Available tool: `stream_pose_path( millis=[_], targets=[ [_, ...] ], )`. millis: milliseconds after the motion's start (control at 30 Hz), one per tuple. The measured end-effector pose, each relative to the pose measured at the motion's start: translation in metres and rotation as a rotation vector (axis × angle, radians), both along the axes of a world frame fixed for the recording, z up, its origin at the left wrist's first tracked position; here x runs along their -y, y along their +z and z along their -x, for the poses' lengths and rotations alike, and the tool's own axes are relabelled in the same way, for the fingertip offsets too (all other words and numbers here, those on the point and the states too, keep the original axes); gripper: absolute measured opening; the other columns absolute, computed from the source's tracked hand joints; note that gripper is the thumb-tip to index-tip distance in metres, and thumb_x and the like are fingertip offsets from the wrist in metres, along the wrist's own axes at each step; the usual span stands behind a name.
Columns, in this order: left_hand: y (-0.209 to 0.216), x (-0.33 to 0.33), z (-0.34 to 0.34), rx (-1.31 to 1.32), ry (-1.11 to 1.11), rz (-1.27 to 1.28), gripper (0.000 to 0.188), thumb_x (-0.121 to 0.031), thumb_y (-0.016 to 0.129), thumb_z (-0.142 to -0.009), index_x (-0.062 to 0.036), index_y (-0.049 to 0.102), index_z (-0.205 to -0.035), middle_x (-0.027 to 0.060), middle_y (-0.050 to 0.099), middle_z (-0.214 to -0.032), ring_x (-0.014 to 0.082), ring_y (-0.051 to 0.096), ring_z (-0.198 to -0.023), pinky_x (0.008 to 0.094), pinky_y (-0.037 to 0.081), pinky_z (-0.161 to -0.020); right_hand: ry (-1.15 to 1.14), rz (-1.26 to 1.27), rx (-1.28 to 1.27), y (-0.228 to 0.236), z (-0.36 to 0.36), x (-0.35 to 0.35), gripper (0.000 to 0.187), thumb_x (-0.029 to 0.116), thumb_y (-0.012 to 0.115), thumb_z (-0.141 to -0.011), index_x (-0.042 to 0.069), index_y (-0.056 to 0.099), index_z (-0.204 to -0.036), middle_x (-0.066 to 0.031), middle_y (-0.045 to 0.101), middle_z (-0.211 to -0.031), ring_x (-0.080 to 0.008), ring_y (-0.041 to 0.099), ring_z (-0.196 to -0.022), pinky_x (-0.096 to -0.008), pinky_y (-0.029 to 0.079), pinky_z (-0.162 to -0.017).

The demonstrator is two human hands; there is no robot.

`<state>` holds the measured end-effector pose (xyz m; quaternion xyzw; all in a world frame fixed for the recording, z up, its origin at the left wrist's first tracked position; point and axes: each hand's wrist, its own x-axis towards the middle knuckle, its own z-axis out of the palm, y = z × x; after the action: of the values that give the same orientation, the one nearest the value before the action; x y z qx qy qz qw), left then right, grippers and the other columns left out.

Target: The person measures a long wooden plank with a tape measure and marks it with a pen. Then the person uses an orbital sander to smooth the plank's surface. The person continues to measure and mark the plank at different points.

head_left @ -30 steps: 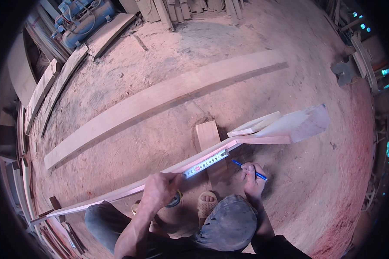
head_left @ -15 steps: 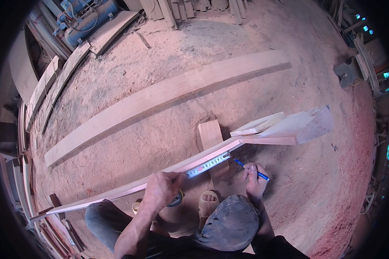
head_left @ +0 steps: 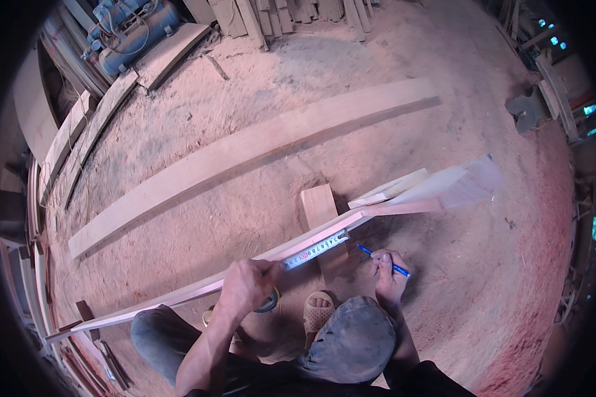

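Note:
A long, narrow wooden board (head_left: pixel 195 289) runs slantwise in front of my knees, propped over a short wood block (head_left: pixel 320 204). My left hand (head_left: pixel 244 291) is closed round a tape measure (head_left: pixel 314 252), whose pulled-out blade lies along the board's near edge. The tape's round case shows only partly beneath that hand. Off to the right, my right hand (head_left: pixel 389 276) pinches a blue pen (head_left: pixel 398 270), its tip pointing at the blade's end but apart from it. Shorter wood pieces (head_left: pixel 387 190) rest at the board's right end, beside a wide pale plank (head_left: pixel 457 184).
Beyond the board, a long plank (head_left: pixel 245 149) lies on the dusty floor. A blue air compressor (head_left: pixel 136 40) stands at the far left near stacked boards. More offcuts (head_left: pixel 278 14) lean at the back. My sandalled foot (head_left: pixel 319 311) is just below the block.
The view has shifted slightly, moving the board's right end a little left in the picture. Both hands keep their holds with hardly any movement.

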<state>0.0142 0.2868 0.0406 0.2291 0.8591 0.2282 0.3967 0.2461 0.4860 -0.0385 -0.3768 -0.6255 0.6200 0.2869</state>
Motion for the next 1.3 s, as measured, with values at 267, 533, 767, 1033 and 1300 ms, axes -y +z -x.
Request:
stream_pose_path(
  millis=[267, 533, 767, 1033, 1300],
  targets=[
    [-0.003, 0.003, -0.005, -0.05, -0.012, -0.043, 0.032, -0.035, 0.07, -0.099, -0.006, 0.082, -0.105, 0.0273, 0.07, -0.078, 0.0415, 0.073, -0.075, 0.049, 0.057, -0.074, -0.051, -0.002, -0.058, 0.023, -0.011, 0.004, 0.032, 0.025, 0.052, -0.114, -0.001, 0.068, -0.105, -0.0004, 0.057, -0.075, -0.0076, 0.051, -0.062, -0.0249, 0.04, -0.058],
    [0.006, 0.01, -0.011, -0.078, -0.077, 0.01, 0.037, -0.04, 0.07, -0.099, -0.0064, 0.082, -0.111, 0.0242, 0.073, -0.078, 0.0357, 0.075, -0.073, 0.0457, 0.059, -0.072, -0.043, -0.073, -0.093, 0.043, -0.015, 0.011, 0.039, 0.035, 0.05, -0.114, 0.0, 0.066, -0.104, -0.0036, 0.06, -0.075, -0.0113, 0.055, -0.061, -0.0297, 0.045, -0.065],
    [0.038, 0.053, -0.039, -0.335, -0.78, 0.281, 0.04, -0.052, 0.069, -0.096, -0.0134, 0.08, -0.093, 0.0145, 0.078, -0.088, 0.0321, 0.078, -0.089, 0.0453, 0.06, -0.077, -0.14, 0.025, -0.102, 0.078, -0.027, 0.01, 0.026, 0.022, 0.055, -0.112, -0.002, 0.065, -0.109, -0.0049, 0.062, -0.089, -0.0107, 0.055, -0.068, -0.0273, 0.044, -0.064],
    [0.083, 0.034, -0.06, -0.285, -0.715, 0.135, 0.027, -0.019, 0.057, -0.095, -0.0099, 0.083, -0.097, 0.0152, 0.081, -0.099, 0.031, 0.08, -0.092, 0.0447, 0.063, -0.077, 0.124, -0.095, -0.434, 0.178, 0.008, 0.055, 0.041, 0.037, 0.051, -0.113, -0.003, 0.061, -0.115, -0.0091, 0.063, -0.088, -0.0163, 0.059, -0.067, -0.0308, 0.049, -0.063],
    [0.054, 0.042, -0.067, -0.285, -0.78, 0.136, 0.021, -0.025, 0.067, -0.091, -0.0148, 0.08, -0.08, 0.0099, 0.078, -0.081, 0.0251, 0.08, -0.085, 0.0395, 0.06, -0.065, 0.826, -0.544, -0.416, 0.213, 0.059, 0.165, 0.036, 0.008, 0.085, -0.085, 0.007, 0.075, -0.119, -0.0101, 0.073, -0.095, -0.0285, 0.07, -0.081, -0.037, 0.057, -0.073]
  ],
)
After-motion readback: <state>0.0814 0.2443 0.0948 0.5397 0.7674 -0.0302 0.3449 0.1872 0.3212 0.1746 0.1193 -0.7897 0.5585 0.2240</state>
